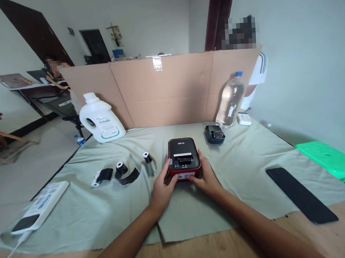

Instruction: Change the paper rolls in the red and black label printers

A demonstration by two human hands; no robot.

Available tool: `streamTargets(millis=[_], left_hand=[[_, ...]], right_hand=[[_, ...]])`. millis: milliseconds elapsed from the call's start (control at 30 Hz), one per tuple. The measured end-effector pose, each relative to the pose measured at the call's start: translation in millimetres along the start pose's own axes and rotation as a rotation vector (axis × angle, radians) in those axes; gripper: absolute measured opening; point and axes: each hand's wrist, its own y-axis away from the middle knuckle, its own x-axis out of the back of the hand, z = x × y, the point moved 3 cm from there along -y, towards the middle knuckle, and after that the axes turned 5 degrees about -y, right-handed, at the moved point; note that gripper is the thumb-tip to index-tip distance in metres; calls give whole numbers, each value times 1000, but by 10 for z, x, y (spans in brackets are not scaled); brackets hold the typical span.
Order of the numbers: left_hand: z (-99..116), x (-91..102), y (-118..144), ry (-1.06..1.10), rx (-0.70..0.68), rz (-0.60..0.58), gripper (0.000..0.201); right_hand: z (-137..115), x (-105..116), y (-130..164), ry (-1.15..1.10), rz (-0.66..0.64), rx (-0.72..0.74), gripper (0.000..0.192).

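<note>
Both hands bracket the small red-and-black printer (184, 157): left hand (163, 186) cupped on its near-left corner, fingers partly curled w/ thumb up along the side; right hand (205, 179) on the near-right corner, fingers spread along the side & front edge. Neither is closed round it, more a loose two-sided hold, and the device sits flat on the grey-green cloth (236, 187), directly ahead of the wrists. Looks like a rigid plastic box, compact, prob. light to moderate weight; glossy top so likely a bit slippery, and the cloth under it may let it slide. Best grip by my read: the two short sides, low down, palms opposed, keeping off the top hatch w/ its label slot. Left of the left hand, near: a small paper roll (147, 157) standing upright, then a black roll w/ loose strip (125, 173) and another black piece (103, 176). Further left & nearer, a white power strip (42, 205) w/ a phone-like item on it. Beyond, far left, a white detergent jug (101, 119). Just past the right hand, a small dark blue device (215, 134), then a clear water bottle (231, 99) vs. the cardboard screen (164, 91). Well right of the right hand, a black phone (301, 194) lies flat; green stool (326, 157) beyond the table edge.
</note>
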Motion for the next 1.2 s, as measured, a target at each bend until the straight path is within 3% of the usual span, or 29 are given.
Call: streamTargets(millis=[267, 500, 733, 867, 1100, 1200], left_hand=[[-50, 46, -123, -15, -37, -49, 55], [-87, 48, -269, 9, -100, -78, 48], [-111, 33, -231, -7, -111, -51, 51], [-57, 43, -190, 60, -148, -70, 51], [3, 53, -181, 92, -144, -96, 52], [3, 54, -183, 95, -152, -115, 52]], right_hand=[[-51, 34, 7, -56, 46, 5, 81], [-29, 34, -14, -43, 36, 2, 79], [-73, 46, -10, 22, 37, 51, 83], [-116, 99, -40, 55, 27, 95, 65], [-223, 229, -488, -20, 90, 41, 58], [-293, 230, -755, 20, 32, -7, 49]])
